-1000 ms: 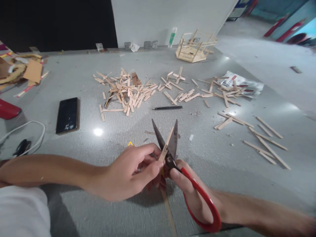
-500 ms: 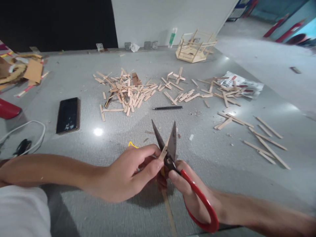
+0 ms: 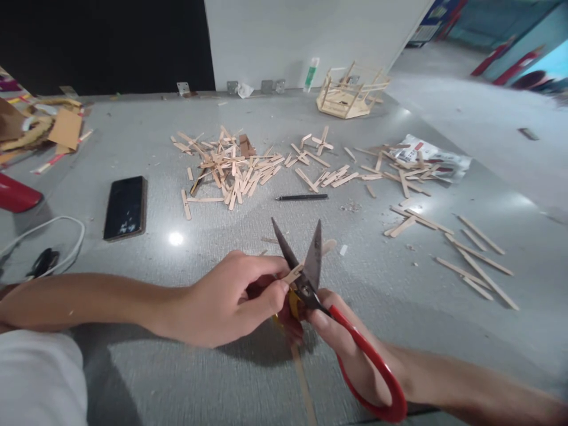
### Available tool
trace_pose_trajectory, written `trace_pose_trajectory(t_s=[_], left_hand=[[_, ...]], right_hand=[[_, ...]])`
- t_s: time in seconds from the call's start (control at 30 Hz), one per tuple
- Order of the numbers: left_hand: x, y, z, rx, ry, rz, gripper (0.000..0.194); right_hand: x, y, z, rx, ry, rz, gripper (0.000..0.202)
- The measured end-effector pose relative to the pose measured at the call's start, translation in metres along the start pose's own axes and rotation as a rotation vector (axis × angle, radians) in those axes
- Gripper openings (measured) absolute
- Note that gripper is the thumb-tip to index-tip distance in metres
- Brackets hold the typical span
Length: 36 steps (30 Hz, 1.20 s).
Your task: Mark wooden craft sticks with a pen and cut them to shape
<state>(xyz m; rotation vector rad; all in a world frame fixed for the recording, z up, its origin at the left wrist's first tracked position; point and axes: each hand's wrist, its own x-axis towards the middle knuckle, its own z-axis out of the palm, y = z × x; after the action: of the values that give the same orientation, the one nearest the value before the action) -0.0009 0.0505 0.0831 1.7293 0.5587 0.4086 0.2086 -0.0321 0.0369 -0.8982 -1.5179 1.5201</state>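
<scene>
Slanting forward and right, stick (image 3: 291, 276) pinched in left hand (image 3: 224, 299), scissors (image 3: 306, 290) pointing forward, gripped in right hand (image 3: 355, 360)

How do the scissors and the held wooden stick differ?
The scissors have dark blades and a red handle; the wooden stick is pale. The scissors' two blades are open; the wooden stick is one narrow strip. Both are held: scissors in the right hand, wooden stick in the left hand.

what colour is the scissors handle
The scissors handle is red; it shows best in the head view.
</scene>
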Motion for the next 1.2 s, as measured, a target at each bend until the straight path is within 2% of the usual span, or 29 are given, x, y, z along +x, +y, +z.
trace_pose_trajectory(t_s=[0.27,0.57,0.77,0.97,1.03,1.2], left_hand=[[0.001,0.001,0.000,-0.024,-0.014,-0.005,0.037],[0.001,0.002,-0.001,-0.061,-0.028,-0.044,0.035],[0.000,0.003,0.001,-0.061,-0.022,-0.062,0.038],[-0.001,0.002,0.002,-0.123,-0.028,-0.077,0.039],[0.000,0.003,0.002,-0.148,-0.028,-0.080,0.039],[0.001,0.004,0.002,-0.258,-0.040,-0.119,0.042]], right_hand=[[-0.004,0.012,0.001,0.029,0.005,0.062,0.042],[-0.006,0.016,0.000,0.031,0.072,0.109,0.042],[-0.008,0.016,0.001,-0.006,0.062,0.061,0.037],[-0.010,0.022,0.000,0.043,0.044,0.130,0.043],[-0.007,0.022,-0.002,0.062,0.026,0.111,0.040],[0.005,0.013,-0.003,0.035,-0.111,-0.069,0.033]])
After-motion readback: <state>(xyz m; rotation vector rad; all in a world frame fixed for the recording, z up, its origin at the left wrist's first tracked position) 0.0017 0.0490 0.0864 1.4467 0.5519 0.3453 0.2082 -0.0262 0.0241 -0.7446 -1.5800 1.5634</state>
